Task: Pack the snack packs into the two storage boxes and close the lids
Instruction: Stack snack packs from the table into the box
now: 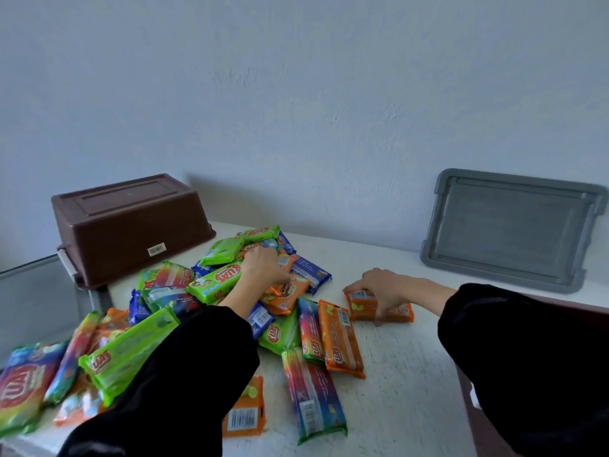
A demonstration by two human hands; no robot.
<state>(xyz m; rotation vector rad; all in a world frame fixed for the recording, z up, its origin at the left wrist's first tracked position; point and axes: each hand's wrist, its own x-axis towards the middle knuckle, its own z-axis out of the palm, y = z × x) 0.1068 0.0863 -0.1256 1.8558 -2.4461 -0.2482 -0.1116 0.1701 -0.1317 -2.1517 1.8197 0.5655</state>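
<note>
Several snack packs (214, 285) in green, orange, blue and rainbow wrappers lie heaped across the white table (405, 374). My left hand (263, 267) reaches into the top of the heap, its fingers curled over an orange pack (285, 296). My right hand (379, 286) grips a separate orange pack (364, 306) lying apart on the right, fingers at its far edge and thumb at its near edge. A brown storage box (131, 225) stands upside down at the back left. A grey lid (514, 229) leans against the wall at the back right.
At the far left, below the table's edge, part of a grey container (36, 291) shows. A dark reddish-brown edge (590, 308) runs behind my right sleeve. More packs (29, 394) lie near the front left edge of the table.
</note>
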